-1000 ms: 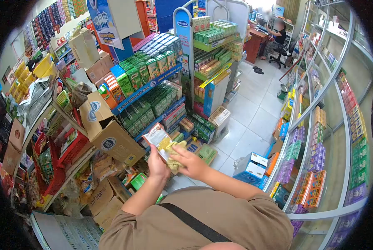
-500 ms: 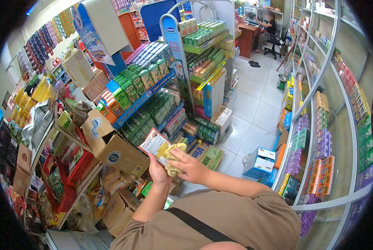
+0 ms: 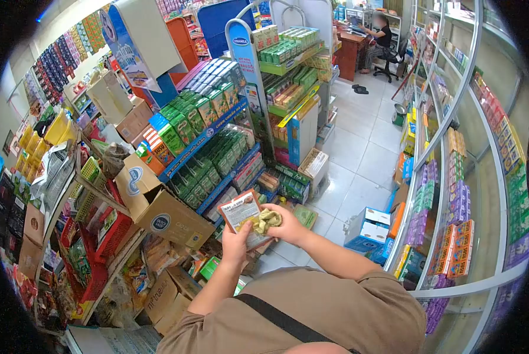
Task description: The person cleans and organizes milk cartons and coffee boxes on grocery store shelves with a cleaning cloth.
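Observation:
My left hand (image 3: 235,246) grips a flat packet (image 3: 241,209) with a red edge and a printed white label, its thumb lying across the front. In my right hand (image 3: 286,227) is a crumpled yellowish cloth (image 3: 268,220), bunched at the packet's right side. Part of the packet's lower right is hidden behind the cloth and fingers. Both hands are held up in front of my body, above the floor and close to the milk-carton shelf (image 3: 214,127).
Left of me are an open cardboard box (image 3: 179,218) and a red basket (image 3: 112,233). A blue-and-white box (image 3: 368,227) sits on the tiled floor (image 3: 359,153) beside the glass-fronted shelves (image 3: 433,194). A person (image 3: 382,38) sits at a desk far back.
Both hands have shifted right and the packet is now tilted more upright. My right hand has moved from lying over the packet to its right edge, with the cloth bunched tighter.

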The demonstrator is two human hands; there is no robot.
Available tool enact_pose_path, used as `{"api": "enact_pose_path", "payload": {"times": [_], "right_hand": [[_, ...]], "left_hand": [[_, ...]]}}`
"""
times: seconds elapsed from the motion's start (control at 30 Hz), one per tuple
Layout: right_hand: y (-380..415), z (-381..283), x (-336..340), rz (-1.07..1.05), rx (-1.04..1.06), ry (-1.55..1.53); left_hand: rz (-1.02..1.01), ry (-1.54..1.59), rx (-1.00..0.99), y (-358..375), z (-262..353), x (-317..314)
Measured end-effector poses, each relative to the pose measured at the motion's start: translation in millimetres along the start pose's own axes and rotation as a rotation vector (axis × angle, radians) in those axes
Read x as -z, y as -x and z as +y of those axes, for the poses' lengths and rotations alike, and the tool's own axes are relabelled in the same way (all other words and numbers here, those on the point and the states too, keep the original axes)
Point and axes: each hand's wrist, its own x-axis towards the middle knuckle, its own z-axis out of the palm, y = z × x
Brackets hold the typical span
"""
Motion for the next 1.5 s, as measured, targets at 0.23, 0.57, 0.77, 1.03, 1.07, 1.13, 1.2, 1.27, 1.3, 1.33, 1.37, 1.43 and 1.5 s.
{"api": "enact_pose_path", "payload": {"times": [0.23, 0.57, 0.77, 1.03, 1.07, 1.13, 1.2, 1.27, 1.3, 1.33, 1.37, 1.43, 1.5], "right_hand": [[-1, 22, 3, 0.066, 0.031, 0.126], [-3, 20, -2, 0.399, 0.042, -0.245], [-10, -5, 37, 0.430, 0.066, -0.393], [-1, 7, 0, -0.006, 0.009, 0.028], [2, 5, 0, -0.001, 0.033, 0.081], [3, 2, 1, -0.005, 0.073, 0.168], [4, 5, 3, -0.026, 0.101, 0.235], [3, 0, 3, -0.041, 0.075, 0.114], [2, -4, 3, -0.051, 0.062, 0.054], [2, -7, 3, -0.039, 0.068, 0.055], [3, -11, 3, -0.026, 0.074, 0.058], [4, -11, 7, 0.021, 0.073, 0.085], [6, -4, 22, 0.090, 0.060, 0.130]], "left_hand": [[-0.019, 0.093, -0.003, 4, -14, 2], [0.049, 0.161, -0.027, 12, -16, 2], [0.088, 0.128, -0.069, 10, -11, 17], [-0.022, 0.068, 0.023, 14, -3, -4], [-0.023, 0.071, 0.020, 14, -3, -4], [-0.030, 0.077, 0.017, 15, -5, -3], [-0.030, 0.084, 0.005, 15, -2, -5], [-0.024, 0.105, -0.007, 15, 0, -6], [-0.020, 0.123, -0.014, 14, 1, -6], [-0.015, 0.142, -0.020, 14, 2, -5], [0.038, 0.146, -0.030, 13, -2, -2], [0.144, 0.154, -0.050, 7, -6, 7], [0.302, 0.277, -0.073, -3, 3, 22]]}}
